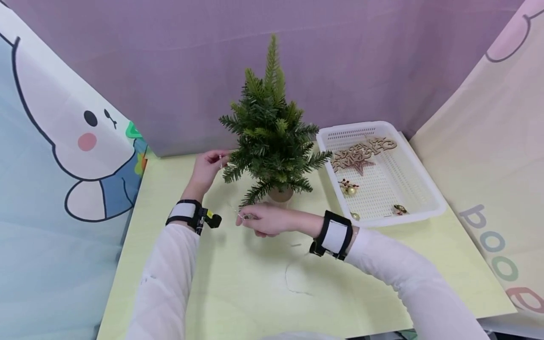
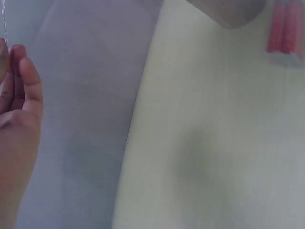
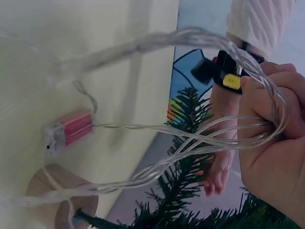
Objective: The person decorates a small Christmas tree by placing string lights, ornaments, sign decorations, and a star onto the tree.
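A small green artificial Christmas tree (image 1: 272,137) stands upright on a round wooden base (image 1: 280,194). At its left side, my left hand (image 1: 207,167) pinches a thin clear wire (image 2: 4,19) of a fairy-light string between thumb and fingertips. My right hand (image 1: 267,219), low in front of the tree, has its fingers curled round the looped bundle of the fairy-light string (image 3: 190,140). From this bundle a wire runs to a clear battery box (image 3: 71,131) with red batteries, lying on the table near the base.
On the right stands a white plastic basket (image 1: 425,182) holding gold lettering (image 1: 361,153), a star (image 1: 360,165), berries with a gold ball (image 1: 349,189) and a small ornament (image 1: 399,209). A loose strand of wire (image 1: 289,278) lies on the pale yellow table (image 1: 238,293). Curtains hang behind.
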`<state>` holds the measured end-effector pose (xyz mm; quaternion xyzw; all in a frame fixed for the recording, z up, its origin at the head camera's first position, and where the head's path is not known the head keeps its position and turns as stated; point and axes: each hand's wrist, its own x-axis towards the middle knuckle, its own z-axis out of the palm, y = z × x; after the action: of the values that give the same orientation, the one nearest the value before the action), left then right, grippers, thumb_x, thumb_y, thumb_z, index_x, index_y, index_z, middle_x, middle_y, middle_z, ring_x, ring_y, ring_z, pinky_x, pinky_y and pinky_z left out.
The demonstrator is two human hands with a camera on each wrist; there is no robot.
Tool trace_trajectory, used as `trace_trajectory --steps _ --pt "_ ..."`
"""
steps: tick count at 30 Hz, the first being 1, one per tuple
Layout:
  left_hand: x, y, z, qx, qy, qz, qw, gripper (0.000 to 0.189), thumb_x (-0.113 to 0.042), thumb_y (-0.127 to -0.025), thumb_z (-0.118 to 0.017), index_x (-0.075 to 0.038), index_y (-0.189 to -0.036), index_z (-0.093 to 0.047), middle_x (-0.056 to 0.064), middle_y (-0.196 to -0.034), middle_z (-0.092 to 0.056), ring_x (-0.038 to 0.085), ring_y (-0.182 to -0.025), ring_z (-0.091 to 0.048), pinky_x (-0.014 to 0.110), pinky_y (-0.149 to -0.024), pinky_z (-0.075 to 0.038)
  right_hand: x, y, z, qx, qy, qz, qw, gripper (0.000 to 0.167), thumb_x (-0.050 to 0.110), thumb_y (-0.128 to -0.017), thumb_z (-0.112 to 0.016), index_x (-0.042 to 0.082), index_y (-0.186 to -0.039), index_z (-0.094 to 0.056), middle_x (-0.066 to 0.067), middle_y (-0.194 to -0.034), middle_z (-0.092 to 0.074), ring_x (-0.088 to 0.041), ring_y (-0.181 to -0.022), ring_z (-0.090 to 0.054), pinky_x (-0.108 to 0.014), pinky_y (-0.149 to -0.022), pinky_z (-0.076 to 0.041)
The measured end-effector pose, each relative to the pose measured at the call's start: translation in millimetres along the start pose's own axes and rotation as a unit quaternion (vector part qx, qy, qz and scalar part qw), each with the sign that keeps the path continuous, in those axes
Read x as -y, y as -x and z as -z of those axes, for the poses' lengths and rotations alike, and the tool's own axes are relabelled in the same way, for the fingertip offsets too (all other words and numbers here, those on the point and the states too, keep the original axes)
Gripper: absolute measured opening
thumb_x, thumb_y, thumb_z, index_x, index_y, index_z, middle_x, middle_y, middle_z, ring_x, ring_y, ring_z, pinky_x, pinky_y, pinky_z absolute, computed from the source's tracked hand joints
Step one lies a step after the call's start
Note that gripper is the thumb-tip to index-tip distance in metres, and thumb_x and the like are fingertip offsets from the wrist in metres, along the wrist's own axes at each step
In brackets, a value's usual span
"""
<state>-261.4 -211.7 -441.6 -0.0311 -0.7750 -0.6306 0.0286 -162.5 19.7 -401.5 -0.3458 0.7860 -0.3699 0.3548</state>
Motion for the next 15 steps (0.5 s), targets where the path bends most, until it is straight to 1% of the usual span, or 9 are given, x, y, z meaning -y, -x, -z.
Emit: trace_trajectory --steps 1,3,5,6,7,8,11,13,15 --pt "-0.9 3.1 -0.4 -0.001 -0.01 -0.012 0.9999 0.015 -0.008 -0.09 -0.063 -0.002 -0.103 -0.069 0.002 -0.091 -0.065 0.02 -0.08 -0.057 0.027 -0.074 -0.05 -2 2.3 1 -0.001 0.003 -0.002 1.0 0.021 0.024 -0.101 -0.043 0.018 -0.115 -0.058 0.002 -0.052 -0.05 -0.009 -0.04 -0.04 -0.02 -0.037 -0.034" --pt "5.9 4.5 -0.5 -0.005 -0.042 -0.04 0.9983 0.015 -0.007 -0.09 -0.062 0.001 -0.103 -0.068 0.009 -0.097 -0.066 0.016 -0.079 -0.056 0.022 -0.069 -0.048 -6 8.6 5 -0.005 0.003 0.001 1.0 0.022 0.024 -0.101 -0.043 0.016 -0.115 -0.058 0.002 -0.052 -0.049 -0.009 -0.04 -0.04 -0.019 -0.037 -0.034" --pt "11.6 6.8 -2.0 -0.008 -0.103 -0.071 0.9921 0.016 -0.005 -0.091 -0.06 0.001 -0.104 -0.067 0.013 -0.104 -0.067 0.013 -0.083 -0.058 0.019 -0.068 -0.047 -8 17.0 10 -0.011 0.002 0.001 0.9999 0.024 0.023 -0.101 -0.042 0.013 -0.116 -0.058 0.002 -0.052 -0.048 -0.008 -0.04 -0.04 -0.018 -0.036 -0.033" --pt "14.3 8.2 -3.0 -0.01 -0.132 -0.088 0.9872 0.017 -0.003 -0.091 -0.059 0.001 -0.105 -0.066 0.015 -0.107 -0.066 0.015 -0.086 -0.059 0.02 -0.069 -0.047 -9 22.0 13 -0.017 0.001 0.003 0.9998 0.025 0.023 -0.101 -0.042 0.011 -0.117 -0.058 0.002 -0.053 -0.049 -0.008 -0.04 -0.04 -0.017 -0.036 -0.033" --pt "17.3 9.4 -4.1 -0.011 -0.163 -0.105 0.9809 0.018 -0.001 -0.091 -0.057 0.001 -0.107 -0.066 0.014 -0.108 -0.066 0.018 -0.089 -0.06 0.023 -0.071 -0.049 -10 27.1 16 -0.025 0.006 0.007 0.9997 0.026 0.023 -0.101 -0.042 0.01 -0.118 -0.058 0.003 -0.053 -0.049 -0.007 -0.039 -0.04 -0.017 -0.036 -0.033" --pt "20.6 10.7 -5.1 -0.012 -0.193 -0.121 0.9736 0.022 0.003 -0.091 -0.055 0.001 -0.11 -0.065 0.016 -0.11 -0.065 0.021 -0.093 -0.06 0.027 -0.073 -0.05 -10 32.5 20 -0.034 0.014 0.008 0.9993 0.028 0.023 -0.101 -0.043 0.009 -0.12 -0.057 0.003 -0.053 -0.049 -0.007 -0.039 -0.04 -0.017 -0.035 -0.033" --pt "13.9 23.3 -9.7 -0.007 -0.264 -0.163 0.9507 0.037 0.016 -0.083 -0.047 0.001 -0.115 -0.061 0.016 -0.113 -0.063 0.029 -0.098 -0.059 0.036 -0.073 -0.051 -11 48.0 30 -0.067 0.028 -0.002 0.9973 0.037 0.026 -0.1 -0.045 0.003 -0.127 -0.052 0.003 -0.053 -0.051 -0.007 -0.037 -0.041 -0.017 -0.034 -0.033" --pt "8.7 31.7 -11.8 0.004 -0.301 -0.176 0.9372 0.043 0.017 -0.08 -0.048 0.002 -0.119 -0.058 0.018 -0.118 -0.059 0.032 -0.103 -0.057 0.04 -0.074 -0.052 -13 57.0 36 -0.087 0.026 -0.013 0.9958 0.042 0.027 -0.099 -0.046 -0.001 -0.13 -0.049 0.0 -0.053 -0.053 -0.008 -0.037 -0.041 -0.018 -0.035 -0.032" --pt "1.4 40.8 -14.2 0.022 -0.33 -0.173 0.9278 0.042 0.013 -0.083 -0.052 0.001 -0.124 -0.054 0.018 -0.124 -0.055 0.033 -0.11 -0.055 0.043 -0.083 -0.052 -15 63.9 42 -0.102 0.006 -0.026 0.9944 0.043 0.026 -0.098 -0.048 -0.004 -0.129 -0.048 -0.003 -0.054 -0.055 -0.008 -0.036 -0.041 -0.018 -0.035 -0.032"
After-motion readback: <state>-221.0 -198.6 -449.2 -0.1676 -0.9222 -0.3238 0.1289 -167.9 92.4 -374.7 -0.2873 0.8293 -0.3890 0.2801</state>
